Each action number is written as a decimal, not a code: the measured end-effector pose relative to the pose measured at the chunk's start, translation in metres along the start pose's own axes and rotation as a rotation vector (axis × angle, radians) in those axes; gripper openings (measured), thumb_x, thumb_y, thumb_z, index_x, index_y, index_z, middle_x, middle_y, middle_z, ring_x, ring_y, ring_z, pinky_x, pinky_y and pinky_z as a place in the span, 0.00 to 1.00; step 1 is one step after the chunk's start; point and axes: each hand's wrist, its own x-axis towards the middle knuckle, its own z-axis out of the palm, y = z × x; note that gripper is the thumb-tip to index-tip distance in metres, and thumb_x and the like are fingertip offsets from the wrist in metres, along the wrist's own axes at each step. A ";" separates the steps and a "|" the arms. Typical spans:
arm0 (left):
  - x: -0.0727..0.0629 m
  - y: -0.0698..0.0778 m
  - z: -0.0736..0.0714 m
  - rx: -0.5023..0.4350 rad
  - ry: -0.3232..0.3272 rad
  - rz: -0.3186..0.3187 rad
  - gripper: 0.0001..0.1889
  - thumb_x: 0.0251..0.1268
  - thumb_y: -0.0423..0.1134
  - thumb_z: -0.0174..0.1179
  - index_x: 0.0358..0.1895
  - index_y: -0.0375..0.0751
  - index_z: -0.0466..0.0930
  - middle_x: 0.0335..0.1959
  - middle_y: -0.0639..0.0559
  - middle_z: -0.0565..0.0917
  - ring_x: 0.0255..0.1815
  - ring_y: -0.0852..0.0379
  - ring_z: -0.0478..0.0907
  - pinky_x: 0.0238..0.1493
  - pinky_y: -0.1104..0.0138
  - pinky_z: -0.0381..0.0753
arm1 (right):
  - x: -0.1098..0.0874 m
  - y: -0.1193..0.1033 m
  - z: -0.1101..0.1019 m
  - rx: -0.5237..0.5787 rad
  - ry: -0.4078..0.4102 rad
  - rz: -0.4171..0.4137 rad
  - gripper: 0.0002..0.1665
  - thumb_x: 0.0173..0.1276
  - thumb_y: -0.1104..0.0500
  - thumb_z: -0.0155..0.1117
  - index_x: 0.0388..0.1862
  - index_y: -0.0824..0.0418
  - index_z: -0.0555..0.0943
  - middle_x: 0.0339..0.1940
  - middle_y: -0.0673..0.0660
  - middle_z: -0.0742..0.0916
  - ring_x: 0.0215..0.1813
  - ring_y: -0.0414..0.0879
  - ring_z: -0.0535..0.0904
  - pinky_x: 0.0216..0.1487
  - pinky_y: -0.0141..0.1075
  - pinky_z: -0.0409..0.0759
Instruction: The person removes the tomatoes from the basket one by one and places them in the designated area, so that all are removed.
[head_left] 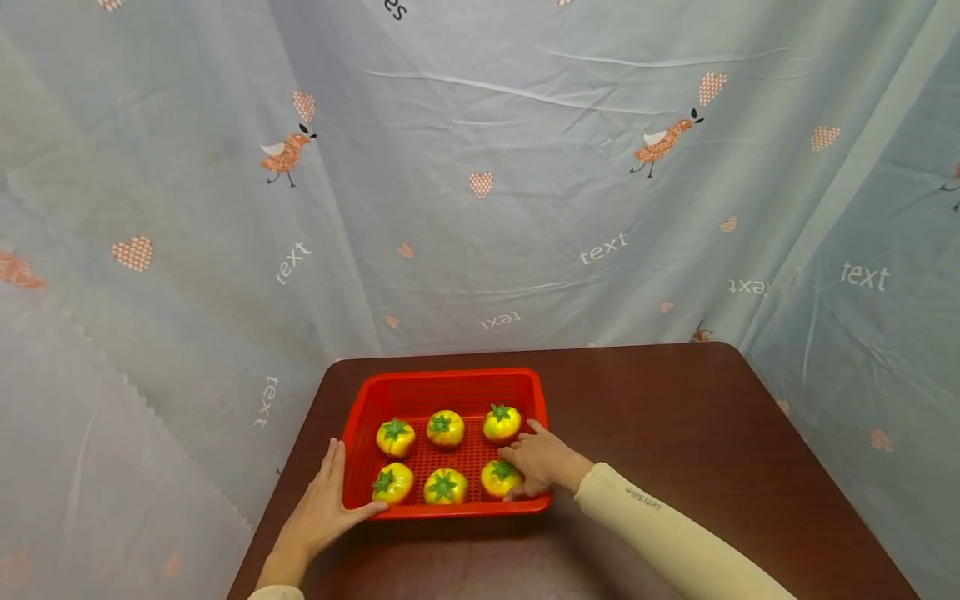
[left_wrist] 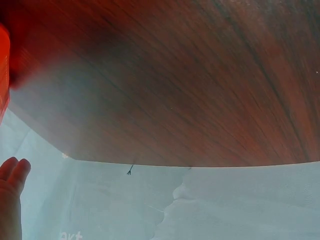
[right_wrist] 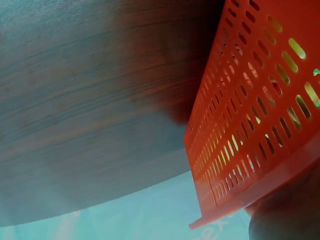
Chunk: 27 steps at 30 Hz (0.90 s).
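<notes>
Well, basket: red rect. perforated plastic basket (head_left: 457,511), sits L of centre on dark-brown wood-grain table (head_left: 675,433).
Tomatoes: six shiny, round, yellow, green-topped tomatoes (head_left: 444,486), all in basket, 2 rows of 3, far + near.
L hand: bare left hand (head_left: 318,508) at basket's L side, w/ fingers straight + together, thumb spread wide onto near rim.
R hand: bare right hand (head_left: 542,460) over R wall, nr corner, w/ thumb + fingers apart, about near-R tomato (head_left: 495,479); can't tell if clamped on it.
R sleeve: cream long sleeve (head_left: 667,533) w/ small dark lettering.
Backdrop: pale grey-blue cloth curtain (head_left: 480,250) behind table, w/ orange birds, hearts, white "text".
R wrist view: slotted basket wall, w/ yellow visible thru slots.
</notes>
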 end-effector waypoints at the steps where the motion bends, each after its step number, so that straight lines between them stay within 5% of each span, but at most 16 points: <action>1: 0.000 0.000 0.000 0.000 0.006 0.003 0.66 0.49 0.70 0.63 0.77 0.28 0.38 0.78 0.28 0.44 0.72 0.23 0.55 0.64 0.32 0.61 | 0.000 -0.001 0.000 0.001 0.002 0.003 0.44 0.59 0.27 0.59 0.68 0.49 0.73 0.63 0.47 0.82 0.66 0.46 0.75 0.74 0.49 0.61; 11: -0.002 -0.002 0.001 -0.011 0.037 0.036 0.65 0.50 0.68 0.65 0.76 0.26 0.39 0.78 0.27 0.44 0.71 0.23 0.55 0.64 0.35 0.64 | 0.009 -0.019 0.005 -0.045 0.089 -0.140 0.37 0.66 0.35 0.60 0.67 0.53 0.73 0.61 0.49 0.82 0.61 0.44 0.79 0.60 0.37 0.78; 27: -0.002 -0.001 0.003 -0.001 0.045 0.038 0.65 0.51 0.69 0.64 0.77 0.27 0.40 0.78 0.29 0.45 0.72 0.24 0.56 0.64 0.35 0.64 | 0.010 -0.019 0.007 -0.013 0.047 -0.121 0.39 0.64 0.39 0.66 0.71 0.50 0.70 0.63 0.50 0.81 0.64 0.49 0.78 0.66 0.38 0.75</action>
